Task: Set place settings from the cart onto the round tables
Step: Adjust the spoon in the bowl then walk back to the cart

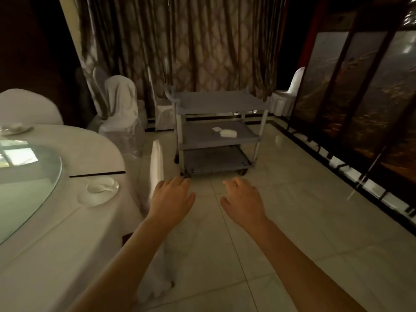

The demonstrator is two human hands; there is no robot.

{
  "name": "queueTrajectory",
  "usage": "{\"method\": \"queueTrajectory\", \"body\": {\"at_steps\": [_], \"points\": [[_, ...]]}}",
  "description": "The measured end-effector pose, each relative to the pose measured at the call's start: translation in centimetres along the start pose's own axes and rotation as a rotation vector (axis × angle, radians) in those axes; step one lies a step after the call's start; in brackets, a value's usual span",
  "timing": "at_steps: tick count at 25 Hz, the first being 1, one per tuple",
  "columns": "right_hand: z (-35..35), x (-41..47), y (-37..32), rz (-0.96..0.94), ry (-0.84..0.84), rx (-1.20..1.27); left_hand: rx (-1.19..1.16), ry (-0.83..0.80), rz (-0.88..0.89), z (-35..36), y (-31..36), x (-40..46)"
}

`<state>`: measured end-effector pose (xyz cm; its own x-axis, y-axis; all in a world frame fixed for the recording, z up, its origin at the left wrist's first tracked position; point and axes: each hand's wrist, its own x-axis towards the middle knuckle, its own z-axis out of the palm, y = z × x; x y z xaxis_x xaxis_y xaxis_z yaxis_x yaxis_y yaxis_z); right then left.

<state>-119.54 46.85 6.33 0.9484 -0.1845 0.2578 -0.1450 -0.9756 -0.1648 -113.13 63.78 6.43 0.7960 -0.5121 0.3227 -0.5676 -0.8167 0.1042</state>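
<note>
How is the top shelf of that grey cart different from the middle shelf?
The top shelf shows nothing on its surface, while the middle shelf holds a few small white items near its right side. The top shelf has raised handle ends at its corners; the middle shelf sits framed between the cart's uprights. Both are grey, flat, rectangular trays of similar outline. Neither hand, left or right, touches them.

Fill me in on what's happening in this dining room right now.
A person is laying place settings on a round table from a grey three-shelf cart. Right now both hands are empty: the left hand and right hand reach forward over the tiled floor toward the cart, which stands ahead by the curtain. Only a few small white items show on its middle shelf. One plate with a bowl already sits at the table's near edge, and another setting sits farther round.
</note>
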Motion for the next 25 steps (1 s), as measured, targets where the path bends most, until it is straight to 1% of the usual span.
{"method": "queueTrajectory", "body": {"at_steps": [7,10,13,16,19,22,25], "points": [[5.3,14.8,3.4,-0.159,-0.032,0.06,0.056,0.005,-0.143,6.3,-2.2,11.2],[7.5,21.5,4.8,-0.286,-0.063,0.078,0.089,0.027,-0.262,8.8,-3.0,15.5],[8.1,28.5,4.7,-0.439,-0.084,0.09,0.069,0.049,-0.418,9.3,-4.0,19.6],[8.6,34.3,3.3,-0.582,-0.086,0.112,0.135,0.084,-0.527,8.7,-5.8,22.4],[10.5,38.8,0.9,-0.694,-0.101,0.17,0.193,0.102,-0.615,9.0,-8.4,24.3],[13.0,42.8,-2.9,-0.795,-0.096,0.201,0.216,0.119,-0.728,10.1,-12.3,25.9],[15.0,46.3,-7.1,-0.869,-0.082,0.217,0.248,0.14,-0.766,10.8,-17.2,27.4]]}}
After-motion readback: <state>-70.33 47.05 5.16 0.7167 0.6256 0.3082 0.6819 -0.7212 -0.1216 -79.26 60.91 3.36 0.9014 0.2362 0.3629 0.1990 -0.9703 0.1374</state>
